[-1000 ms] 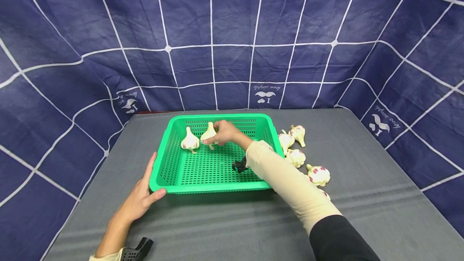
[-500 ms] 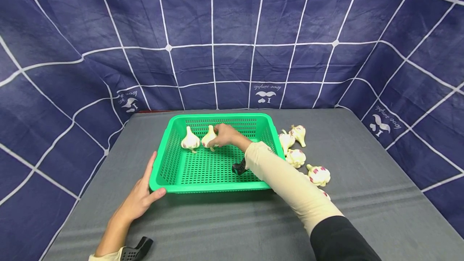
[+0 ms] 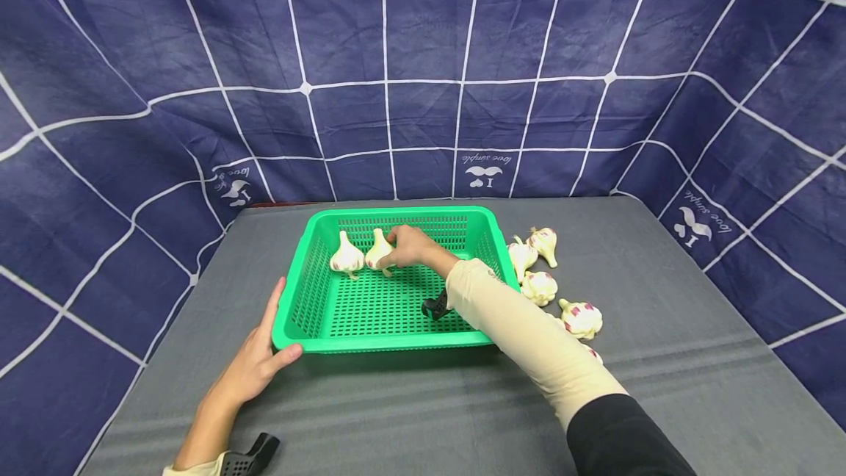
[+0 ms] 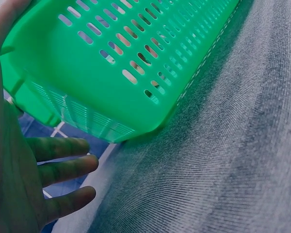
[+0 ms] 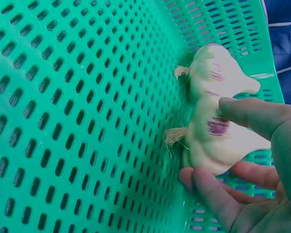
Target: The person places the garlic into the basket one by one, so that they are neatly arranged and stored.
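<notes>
A green plastic basket (image 3: 390, 344) with slotted walls stands on a grey cloth. Inside it, my right hand (image 3: 413, 246) pinches a garlic bulb (image 5: 201, 153) between thumb and fingers, low against the basket floor. Right beside that bulb is another garlic bulb (image 3: 346, 255), and in the right wrist view the two appear to touch. Both stems point toward the back wall. My left hand (image 3: 253, 363) rests at the basket's near left corner, thumb at the front rim and fingers extended along the side. In the left wrist view, three fingers stick out straight, off the basket wall.
Several more garlic bulbs (image 3: 540, 288) lie on the grey cloth (image 3: 423, 410) right of the basket, some partly hidden by the right sleeve (image 3: 529, 344). A blue curtain (image 3: 423, 116) with white grid lines encloses the back and sides.
My right hand has lowered the garlic bulb slightly and shifted it a little left, closer to the other bulb. The left hand and the basket have stayed in place.
</notes>
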### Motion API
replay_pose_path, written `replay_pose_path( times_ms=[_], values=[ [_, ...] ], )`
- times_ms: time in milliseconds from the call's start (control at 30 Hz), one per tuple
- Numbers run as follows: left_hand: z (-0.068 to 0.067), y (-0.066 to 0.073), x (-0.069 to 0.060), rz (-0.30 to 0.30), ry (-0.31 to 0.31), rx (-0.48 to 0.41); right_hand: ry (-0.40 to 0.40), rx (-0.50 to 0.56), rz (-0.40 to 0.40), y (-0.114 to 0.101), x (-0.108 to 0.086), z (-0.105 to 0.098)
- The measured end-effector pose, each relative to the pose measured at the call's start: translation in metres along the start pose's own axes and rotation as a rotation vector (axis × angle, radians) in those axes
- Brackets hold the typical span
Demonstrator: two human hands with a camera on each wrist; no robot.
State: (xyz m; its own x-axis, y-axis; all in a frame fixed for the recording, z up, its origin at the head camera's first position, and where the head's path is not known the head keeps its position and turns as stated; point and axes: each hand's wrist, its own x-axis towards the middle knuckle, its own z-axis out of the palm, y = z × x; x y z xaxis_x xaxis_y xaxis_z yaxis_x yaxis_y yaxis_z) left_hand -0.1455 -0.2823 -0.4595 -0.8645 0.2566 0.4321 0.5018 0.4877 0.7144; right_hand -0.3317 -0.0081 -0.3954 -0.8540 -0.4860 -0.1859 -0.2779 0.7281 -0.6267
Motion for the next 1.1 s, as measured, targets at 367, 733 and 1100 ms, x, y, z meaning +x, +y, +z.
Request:
replay_pose_path(
  times_ms=[367, 733, 1100],
  values=[
    [0.002, 0.0, 0.0, -0.005, -0.005, -0.004, -0.015, -0.035, 0.006, 0.002, -0.002, -0.005],
    [0.002, 0.0, -0.001, 0.001, -0.003, -0.017, -0.098, -0.063, 0.045, 0.002, -0.006, -0.018],
    [0.001, -0.002, 0.0, 0.02, -0.001, -0.028, -0.165, -0.065, 0.087, 0.01, -0.025, -0.042]
  ],
)
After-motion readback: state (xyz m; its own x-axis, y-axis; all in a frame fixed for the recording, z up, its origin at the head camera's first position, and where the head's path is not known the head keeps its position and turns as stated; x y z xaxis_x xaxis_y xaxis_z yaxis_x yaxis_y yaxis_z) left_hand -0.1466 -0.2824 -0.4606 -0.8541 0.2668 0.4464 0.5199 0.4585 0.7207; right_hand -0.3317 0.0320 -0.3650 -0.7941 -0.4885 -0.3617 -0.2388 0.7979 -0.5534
